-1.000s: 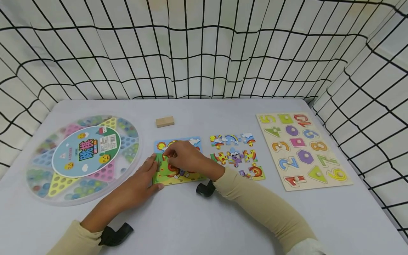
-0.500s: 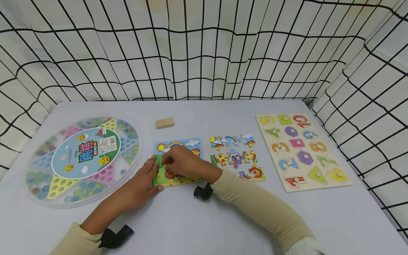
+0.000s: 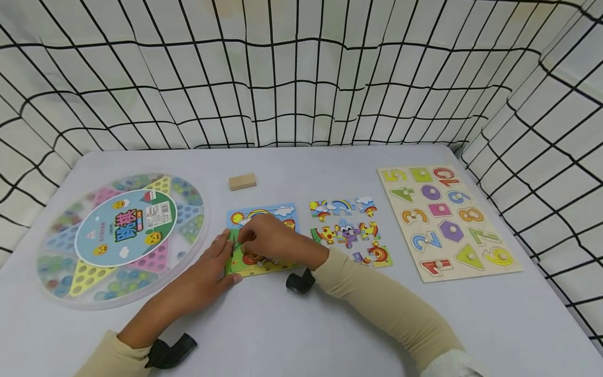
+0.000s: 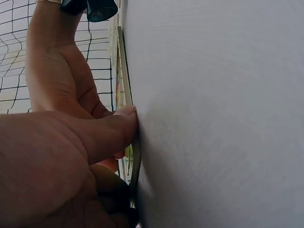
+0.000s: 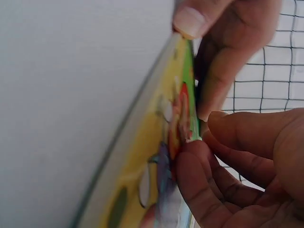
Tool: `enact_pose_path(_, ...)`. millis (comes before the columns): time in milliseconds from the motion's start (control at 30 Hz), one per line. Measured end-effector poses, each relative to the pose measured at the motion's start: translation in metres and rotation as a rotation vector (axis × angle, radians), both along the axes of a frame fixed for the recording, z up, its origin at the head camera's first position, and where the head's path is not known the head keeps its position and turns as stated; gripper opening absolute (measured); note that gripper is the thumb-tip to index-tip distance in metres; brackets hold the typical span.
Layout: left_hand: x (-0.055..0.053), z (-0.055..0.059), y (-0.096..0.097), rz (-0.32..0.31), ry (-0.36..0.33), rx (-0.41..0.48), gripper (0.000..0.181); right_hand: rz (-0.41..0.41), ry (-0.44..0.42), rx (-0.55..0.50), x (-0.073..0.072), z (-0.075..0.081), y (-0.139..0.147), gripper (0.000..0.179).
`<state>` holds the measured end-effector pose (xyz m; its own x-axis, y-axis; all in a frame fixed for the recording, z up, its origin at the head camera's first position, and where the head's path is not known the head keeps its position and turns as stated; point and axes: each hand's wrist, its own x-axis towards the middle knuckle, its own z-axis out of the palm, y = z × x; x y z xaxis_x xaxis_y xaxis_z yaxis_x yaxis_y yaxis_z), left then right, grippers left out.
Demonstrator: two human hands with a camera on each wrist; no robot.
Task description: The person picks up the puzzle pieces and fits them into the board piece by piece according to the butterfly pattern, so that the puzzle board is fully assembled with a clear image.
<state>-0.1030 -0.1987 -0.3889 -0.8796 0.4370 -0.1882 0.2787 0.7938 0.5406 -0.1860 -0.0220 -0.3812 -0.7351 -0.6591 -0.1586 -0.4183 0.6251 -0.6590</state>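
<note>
A cartoon jigsaw board (image 3: 264,269) with a blue sky, sun, rainbow and green ground lies mid-table. My left hand (image 3: 209,277) rests against its left side, fingers straight along the edge, thumb at the near left corner. In the left wrist view that thumb (image 4: 111,133) presses on the board's thin edge. My right hand (image 3: 273,241) reaches over the board and pinches a green puzzle piece (image 3: 238,246) at the left of the picture, mostly hidden by the fingers. The right wrist view shows its thumb and fingertips right at the board's surface.
Loose puzzle pieces (image 3: 348,233) lie in rows right of the board. A wooden block (image 3: 242,181) sits behind it. At left is a round Chinese checkers set (image 3: 127,225); at right, a wooden number puzzle (image 3: 440,209). A black wire grid (image 3: 301,84) surrounds the table.
The right hand has shifted slightly left with the green puzzle piece, which now lies lower and flatter at the board's left side. The left hand has stayed in place.
</note>
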Motion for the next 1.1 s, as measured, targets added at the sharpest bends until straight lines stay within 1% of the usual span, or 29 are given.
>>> enact_pose_path(67, 0.0, 0.001, 0.0, 0.004, -0.006, 0.003, 0.079, -0.023, -0.003, -0.018, -0.001, 0.001, 0.004, 0.017)
enact_pose_path(233, 0.0, 0.002, 0.001, 0.012, -0.014, 0.018, 0.079, -0.062, 0.045, -0.062, -0.005, 0.004, 0.016, 0.019)
enact_pose_path(333, 0.0, 0.002, 0.002, 0.016, -0.014, 0.016, 0.079, -0.077, 0.054, -0.07, -0.008, 0.006, 0.027, 0.019)
enact_pose_path(500, 0.001, 0.004, 0.002, 0.026, -0.027, 0.003, 0.08, -0.14, 0.049, -0.079, -0.015, 0.01, 0.047, 0.02)
enact_pose_path(633, 0.001, 0.005, 0.002, 0.029, -0.032, 0.0, 0.08, -0.18, 0.039, -0.094, -0.016, 0.015, 0.061, 0.02)
enact_pose_path(800, 0.001, 0.005, 0.002, 0.032, -0.037, 0.001, 0.08, -0.193, 0.04, -0.098, -0.016, 0.016, 0.075, 0.019)
enact_pose_path(933, 0.001, 0.004, 0.002, 0.032, -0.037, 0.002, 0.081, -0.179, 0.055, -0.118, -0.016, 0.014, 0.086, 0.019)
enact_pose_path(1100, 0.0, 0.003, 0.002, 0.038, -0.036, -0.003, 0.08, -0.151, 0.062, -0.173, -0.013, 0.013, 0.102, 0.019)
